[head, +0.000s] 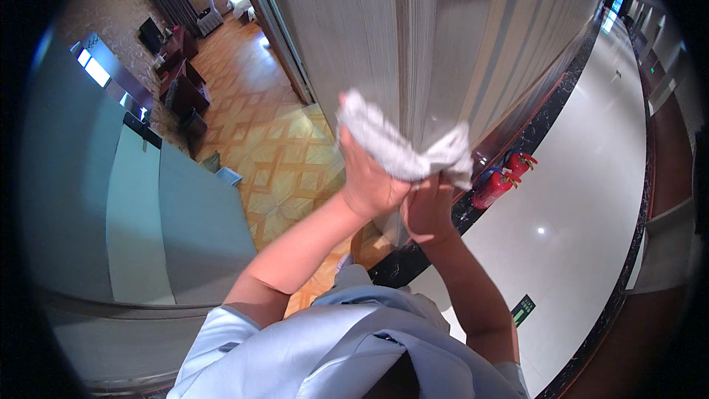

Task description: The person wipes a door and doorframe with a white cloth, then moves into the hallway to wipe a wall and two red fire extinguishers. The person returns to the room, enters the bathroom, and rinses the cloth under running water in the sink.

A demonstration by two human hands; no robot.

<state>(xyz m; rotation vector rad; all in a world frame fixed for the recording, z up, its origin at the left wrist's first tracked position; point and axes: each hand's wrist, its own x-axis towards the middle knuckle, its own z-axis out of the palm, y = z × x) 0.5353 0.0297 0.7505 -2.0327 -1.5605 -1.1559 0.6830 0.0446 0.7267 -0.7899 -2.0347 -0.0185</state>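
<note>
Between my hands is a bunched white cloth (390,147), somewhat blurred, in front of the edge of a striped wall (421,44). My left hand (368,183) grips the cloth's left part, thumb raised along it. Close beside it, my right hand (432,208) has its fingers on the right part of the cloth, below a loose, folded end. The wrists are near each other, and the cloth hides some of the fingertips.
Two red fire extinguishers (493,189) stand by the black skirting on the right, along a pale corridor floor (576,177). An open doorway on the left shows a parquet floor (288,160), dark wooden desks (183,86) and a bin (194,123). A grey-green door (205,233) stands at left.
</note>
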